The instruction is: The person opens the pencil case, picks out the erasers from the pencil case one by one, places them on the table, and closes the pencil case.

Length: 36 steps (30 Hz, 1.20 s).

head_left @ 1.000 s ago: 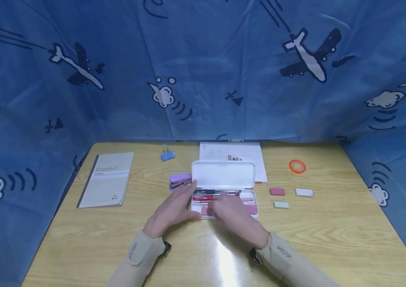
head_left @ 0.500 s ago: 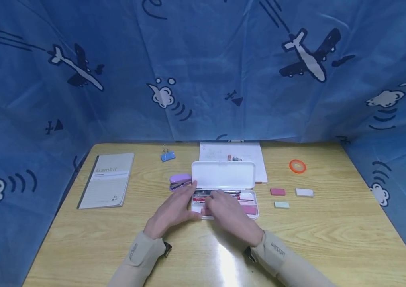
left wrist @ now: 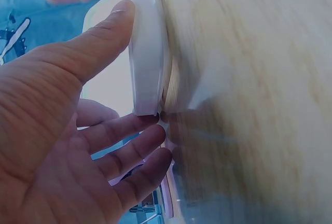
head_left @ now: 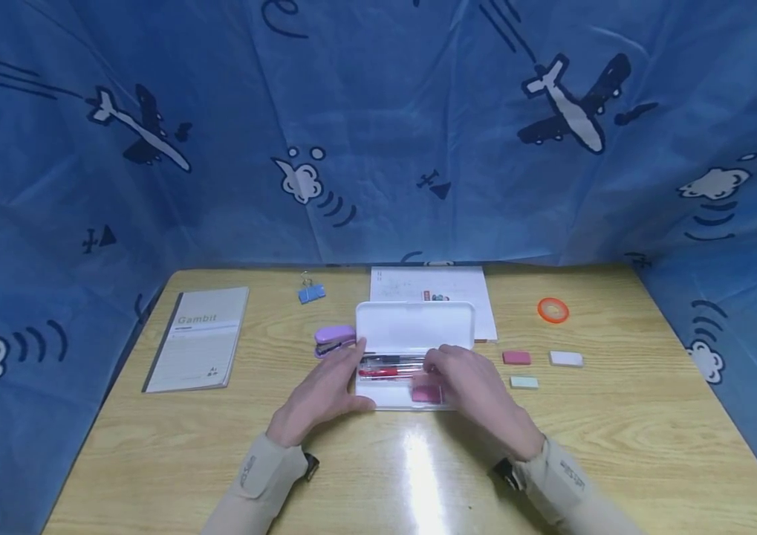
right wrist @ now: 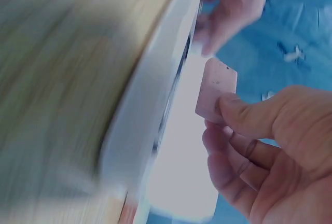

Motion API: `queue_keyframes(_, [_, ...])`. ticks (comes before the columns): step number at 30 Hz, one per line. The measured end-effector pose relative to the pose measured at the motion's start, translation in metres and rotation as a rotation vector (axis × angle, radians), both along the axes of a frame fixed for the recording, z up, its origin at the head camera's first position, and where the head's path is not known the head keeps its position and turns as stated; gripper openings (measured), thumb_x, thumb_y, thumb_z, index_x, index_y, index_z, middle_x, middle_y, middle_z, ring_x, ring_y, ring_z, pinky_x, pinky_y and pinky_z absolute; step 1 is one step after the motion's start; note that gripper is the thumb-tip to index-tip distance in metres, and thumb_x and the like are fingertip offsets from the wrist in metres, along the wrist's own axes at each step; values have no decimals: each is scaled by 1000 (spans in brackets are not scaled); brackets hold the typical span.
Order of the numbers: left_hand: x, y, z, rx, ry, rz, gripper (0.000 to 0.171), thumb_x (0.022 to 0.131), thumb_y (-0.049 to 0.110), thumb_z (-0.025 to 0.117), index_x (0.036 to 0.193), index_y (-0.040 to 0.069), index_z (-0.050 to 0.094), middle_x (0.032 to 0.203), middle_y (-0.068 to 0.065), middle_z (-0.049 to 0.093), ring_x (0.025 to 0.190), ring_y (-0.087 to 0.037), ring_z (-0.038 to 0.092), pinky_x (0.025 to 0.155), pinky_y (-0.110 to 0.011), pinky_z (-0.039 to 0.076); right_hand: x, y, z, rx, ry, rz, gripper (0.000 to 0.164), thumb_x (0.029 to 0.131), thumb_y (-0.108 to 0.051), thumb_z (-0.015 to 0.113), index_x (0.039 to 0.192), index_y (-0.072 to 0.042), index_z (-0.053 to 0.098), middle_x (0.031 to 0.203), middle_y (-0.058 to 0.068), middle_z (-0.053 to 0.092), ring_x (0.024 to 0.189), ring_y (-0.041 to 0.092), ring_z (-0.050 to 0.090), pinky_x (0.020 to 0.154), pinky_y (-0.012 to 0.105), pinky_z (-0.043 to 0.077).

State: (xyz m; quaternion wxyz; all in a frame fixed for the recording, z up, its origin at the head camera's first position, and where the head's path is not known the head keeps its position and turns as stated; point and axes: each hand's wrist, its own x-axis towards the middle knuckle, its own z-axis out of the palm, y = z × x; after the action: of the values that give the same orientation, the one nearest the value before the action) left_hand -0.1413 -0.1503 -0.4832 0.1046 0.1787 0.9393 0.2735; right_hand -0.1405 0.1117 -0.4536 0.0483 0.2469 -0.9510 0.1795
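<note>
A white pencil case (head_left: 385, 397) lies with its lid raised at the middle of the table. My left hand (head_left: 321, 390) holds its left end, thumb at the front wall and fingers round the end. Just over the case's right part, my right hand (head_left: 481, 394) pinches a pink eraser (right wrist: 213, 89) between thumb and fingers. Another pink eraser (head_left: 426, 394) shows in the front compartment below that hand. Behind it lie a red pen (head_left: 381, 372) and a black pen (head_left: 373, 360); the right hand hides their right ends.
Right of the case lie a dark pink eraser (head_left: 516, 358), a white eraser (head_left: 566, 359), a pale green eraser (head_left: 524, 383) and an orange ring (head_left: 553, 310). A purple stapler (head_left: 334, 334), blue binder clip (head_left: 312, 293) and notebook (head_left: 200, 338) are leftward; paper (head_left: 428, 282) lies behind.
My right hand has moved from the case's left part to its right, lifting a pink eraser out of the front compartment. The left hand has stayed at the left end.
</note>
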Motion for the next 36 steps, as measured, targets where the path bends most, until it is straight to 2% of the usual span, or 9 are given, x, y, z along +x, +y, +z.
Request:
queue_keyframes(4, [1, 1, 1, -2, -13, 10, 110, 79, 41, 86, 162, 7, 21, 166, -17, 29, 153, -33, 31, 127, -47, 28, 1, 43, 2, -25, 9, -62, 8, 84, -15, 82, 85, -18, 75, 73, -6, 66, 61, 7, 53, 52, 22, 44])
queue_keyframes(6, [1, 1, 0, -5, -18, 13, 110, 79, 42, 86, 162, 8, 21, 167, -16, 28, 154, -32, 30, 127, -47, 28, 2, 67, 2, -22, 28, -100, 11, 83, -16, 83, 80, -18, 73, 70, -6, 65, 61, 9, 54, 52, 26, 45])
queue_keyframes(10, [0, 1, 0, -14, -25, 16, 112, 79, 43, 86, 162, 9, 20, 168, -14, 27, 154, -31, 29, 127, -47, 28, 5, 116, 2, -5, 51, -182, 8, 83, -12, 82, 80, -15, 75, 76, -1, 73, 63, 13, 61, 54, 37, 51])
queue_keyframes(14, [-1, 1, 0, -28, -37, 20, 113, 79, 43, 86, 163, 10, 18, 168, -14, 26, 155, -31, 28, 127, -46, 27, 7, 158, 2, 33, -6, -243, 10, 81, -4, 81, 83, -13, 77, 79, 2, 75, 66, 17, 64, 60, 44, 54])
queue_keyframes(18, [-1, 2, 1, -29, -38, 22, 112, 79, 43, 86, 163, 11, 18, 168, -14, 26, 155, -31, 28, 128, -47, 27, 7, 188, 0, 72, -106, -294, 4, 84, -11, 81, 84, -13, 77, 81, 5, 76, 69, 20, 64, 63, 47, 53])
queue_keyframes(20, [-1, 2, 0, -27, -36, 22, 112, 79, 43, 86, 163, 11, 19, 168, -14, 26, 155, -31, 28, 128, -47, 27, 7, 198, -3, 86, -135, -308, 8, 85, -20, 82, 82, -14, 77, 79, 4, 75, 68, 19, 62, 62, 46, 52])
queue_keyframes(24, [0, 3, 0, -17, -41, 24, 112, 79, 42, 86, 163, 11, 19, 169, -13, 25, 155, -31, 27, 128, -47, 26, 5, 207, -10, 89, -159, -316, 13, 85, -26, 82, 80, -15, 78, 79, 3, 75, 68, 18, 62, 62, 45, 51])
queue_keyframes(29, [1, 3, -1, -23, -32, 21, 111, 79, 43, 85, 163, 10, 19, 168, -14, 25, 155, -31, 28, 128, -47, 27, 2, 207, -13, 76, -182, -318, 15, 86, -26, 81, 83, -11, 79, 82, 8, 76, 72, 23, 66, 65, 50, 53])
queue_keyframes(36, [-1, 2, 0, -22, -16, 6, 111, 79, 42, 86, 162, 7, 20, 167, -16, 27, 154, -33, 29, 127, -47, 28, -1, 205, -15, 97, -174, -312, 7, 85, -12, 80, 87, -6, 80, 83, 11, 76, 69, 20, 60, 61, 44, 50])
